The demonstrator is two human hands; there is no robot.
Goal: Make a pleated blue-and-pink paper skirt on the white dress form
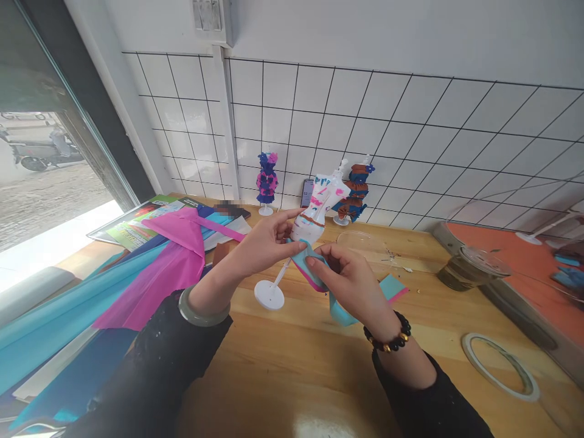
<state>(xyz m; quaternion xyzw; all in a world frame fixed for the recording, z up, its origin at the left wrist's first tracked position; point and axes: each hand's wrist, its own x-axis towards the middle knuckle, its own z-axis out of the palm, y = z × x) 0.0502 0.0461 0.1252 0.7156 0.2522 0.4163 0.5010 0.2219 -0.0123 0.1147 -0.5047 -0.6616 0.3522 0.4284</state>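
A small white dress form [314, 213] with pink and blue smears leans to the right between my hands, its round base [269, 295] over the table. My left hand [274, 234] grips its lower body, with the thumb on the end of a light-blue strip with a pink edge [314, 271]. The fingers behind the form are partly hidden. My right hand [344, 274] pinches the strip just beside the form, thumb in front. The strip looks like crepe paper. Past my right hand its loose end [392, 287] hangs towards the table.
Pink sheets [177, 249] and blue sheets [91, 289] lie at the left. Two decorated dress forms [267, 182] [358, 191] and a phone [307, 192] stand by the tiled wall. A lidded cup [469, 267] and a tape roll [499, 367] are at the right.
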